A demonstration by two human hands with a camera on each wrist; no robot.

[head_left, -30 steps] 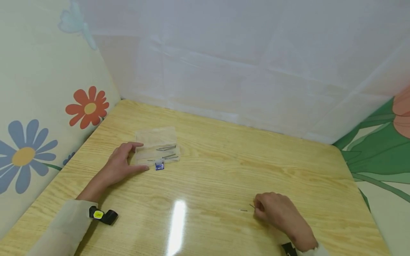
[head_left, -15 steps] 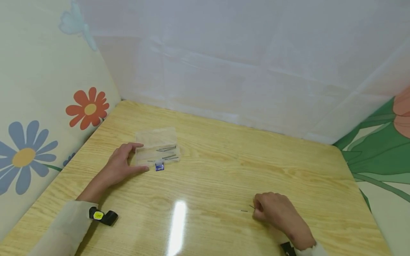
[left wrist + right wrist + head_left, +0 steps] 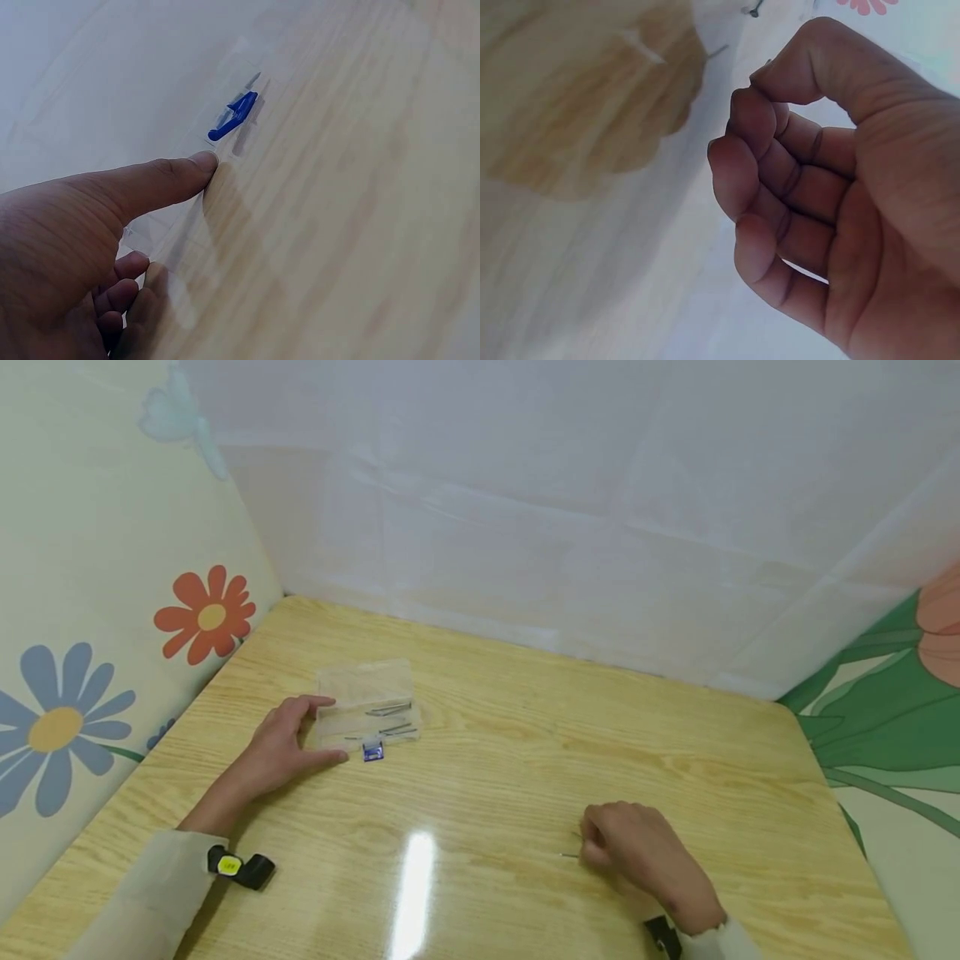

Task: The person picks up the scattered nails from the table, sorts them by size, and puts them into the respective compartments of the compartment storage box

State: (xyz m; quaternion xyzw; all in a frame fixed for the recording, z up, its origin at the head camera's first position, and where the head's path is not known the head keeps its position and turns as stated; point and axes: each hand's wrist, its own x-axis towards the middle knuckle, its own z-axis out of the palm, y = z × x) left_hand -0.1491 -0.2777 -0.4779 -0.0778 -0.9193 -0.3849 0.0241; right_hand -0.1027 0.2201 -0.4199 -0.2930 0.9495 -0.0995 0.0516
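Note:
On the left part of the table lies a clear plastic box (image 3: pixel 365 681) with its lid raised and a blue latch (image 3: pixel 372 752) at the front. Several nails (image 3: pixel 389 709) lie inside it. My left hand (image 3: pixel 281 747) holds the box's left end, thumb along the front edge and index finger near the hinge side. In the left wrist view, the thumb (image 3: pixel 169 184) touches the edge beside the latch. My right hand (image 3: pixel 641 852) pinches a nail (image 3: pixel 577 835), mostly hidden by the fingers, low over the table. Close to these fingertips another nail (image 3: pixel 568 855) lies on the wood.
The wood-patterned table (image 3: pixel 487 760) runs back to a white sheet (image 3: pixel 525 510). Flower-printed panels stand at left (image 3: pixel 90 568) and right (image 3: pixel 900 693). A bright light reflection crosses the table's front.
My right hand has shifted slightly left and away from me with its nail, now partly covering the loose one. The left hand and the box stay where they were.

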